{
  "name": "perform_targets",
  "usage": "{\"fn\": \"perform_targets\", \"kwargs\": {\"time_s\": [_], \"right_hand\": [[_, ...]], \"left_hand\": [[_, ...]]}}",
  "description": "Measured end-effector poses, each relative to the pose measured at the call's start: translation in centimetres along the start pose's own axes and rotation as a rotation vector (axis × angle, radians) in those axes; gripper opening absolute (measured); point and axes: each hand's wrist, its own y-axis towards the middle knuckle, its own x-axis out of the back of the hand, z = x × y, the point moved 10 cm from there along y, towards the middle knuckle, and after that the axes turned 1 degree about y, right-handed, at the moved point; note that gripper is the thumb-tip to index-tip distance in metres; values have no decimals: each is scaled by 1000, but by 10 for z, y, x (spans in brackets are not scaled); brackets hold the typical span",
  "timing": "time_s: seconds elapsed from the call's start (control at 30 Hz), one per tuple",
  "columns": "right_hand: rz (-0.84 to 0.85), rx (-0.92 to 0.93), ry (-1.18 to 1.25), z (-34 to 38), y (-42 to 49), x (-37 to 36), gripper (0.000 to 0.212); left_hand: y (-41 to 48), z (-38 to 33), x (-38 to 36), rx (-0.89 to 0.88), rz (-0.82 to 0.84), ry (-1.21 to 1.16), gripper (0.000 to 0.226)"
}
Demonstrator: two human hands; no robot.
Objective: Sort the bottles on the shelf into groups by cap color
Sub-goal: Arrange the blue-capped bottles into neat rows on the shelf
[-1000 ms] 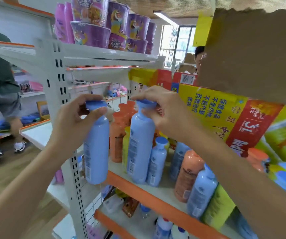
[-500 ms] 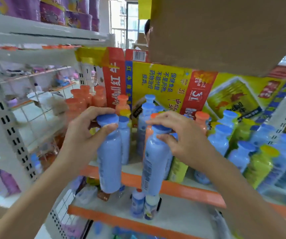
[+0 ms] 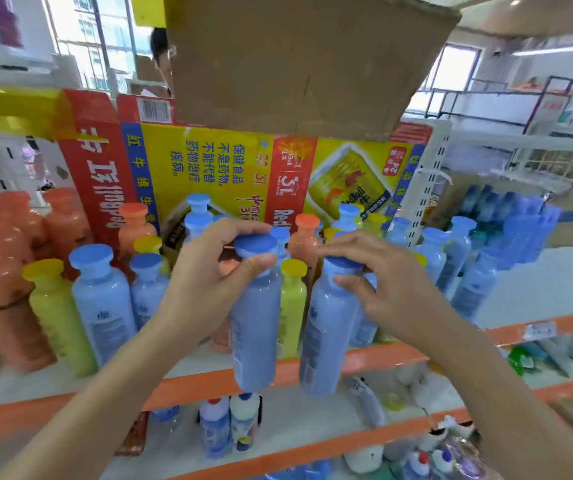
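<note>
The fingers [image 3: 233, 232] of my left hand [image 3: 205, 282] curl over a flat blue cap, and the thumb [image 3: 255, 263] presses in just under its rim. That hand grips a pale blue bottle [image 3: 255, 327] by the neck. The fingertips [image 3: 349, 284] of my right hand [image 3: 396, 289] pinch the neck of a second blue-capped bottle [image 3: 323, 337] just below its cap. Both bottles hang upright, side by side, in front of the shelf [image 3: 548, 285]. Their bases dip below its orange front edge [image 3: 385, 356], so neither bottle stands on anything.

Behind my hands the middle of the shelf is a mix of colours. A yellow-capped bottle [image 3: 292, 306] shows between the two I hold, and an orange-capped bottle [image 3: 306, 242] stands further back. At the left is a cluster of orange bottles [image 3: 8, 244], with a yellow-capped one [image 3: 56, 317] and a standing blue-capped one [image 3: 100, 299] beside them. At the right a group of blue-capped bottles [image 3: 458, 251] stands next to bare white shelf board. A yellow and red drinks carton [image 3: 216, 168] lines the back, and a plain cardboard box [image 3: 295, 64] hangs over the top of the view.

I judge that I am mid-carry, taking two blue-capped bottles to join their colour group. The next move calls for raising both bases above the orange edge, taking them across to the blue group at the right, and setting them down upright without toppling their neighbours.
</note>
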Motion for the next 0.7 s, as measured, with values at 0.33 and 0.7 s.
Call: {"fn": "perform_targets", "kwargs": {"time_s": [0.33,0.7], "right_hand": [[-126,4,-116,-16,12,58,38],[-304,148,-152,-47,104,146,38]], "left_hand": [[51,-36,-46,-95,62,-92,28],[174,-70,-49,-207,-171,-45,27]]}}
